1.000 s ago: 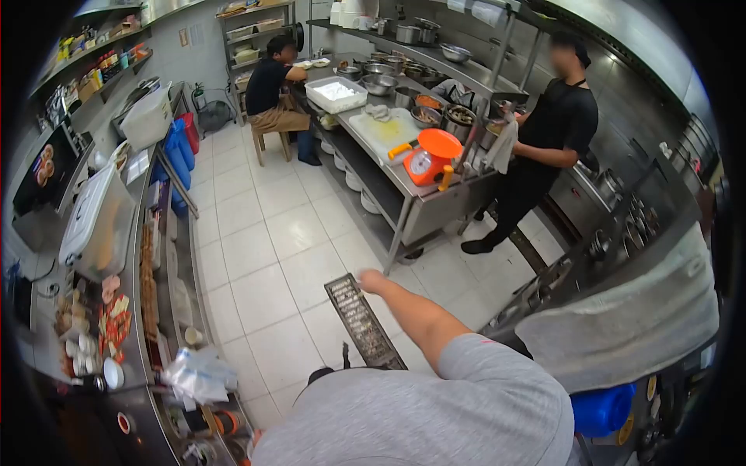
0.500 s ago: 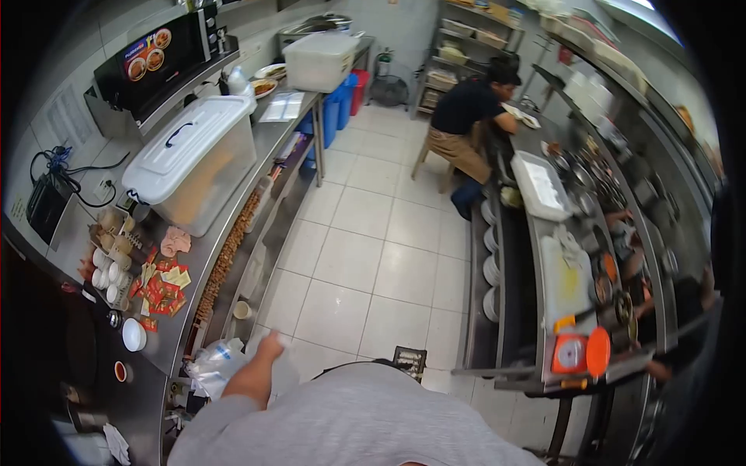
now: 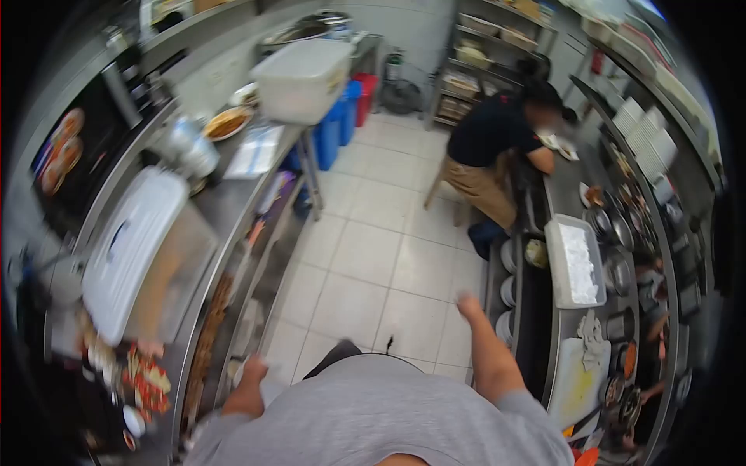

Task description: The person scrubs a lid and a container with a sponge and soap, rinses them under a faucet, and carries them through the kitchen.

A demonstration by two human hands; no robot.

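Note:
My left hand [image 3: 253,370] hangs low beside the left counter's lower shelf, its fingers curled. A pale, see-through patch like thin plastic [image 3: 273,388] shows at this hand, too blurred to make out. My right hand [image 3: 468,305] is held out over the floor on the right, near the stacked white plates [image 3: 507,292] on the low shelf. Motion smears its fingers, and no object shows in it. My grey shirt [image 3: 381,412] fills the bottom of the view.
A tiled aisle [image 3: 350,295] runs between two steel counters. Left: lidded bins [image 3: 128,248], [image 3: 303,78], a plate of food [image 3: 228,123], and red packets [image 3: 148,380]. Right: a seated person [image 3: 493,140], a white tub [image 3: 575,260], a cutting board [image 3: 576,380], and pans.
I have moved forward along the aisle, and the view has turned slightly left. My right arm has come into view. The seated person and the tubs appear nearer.

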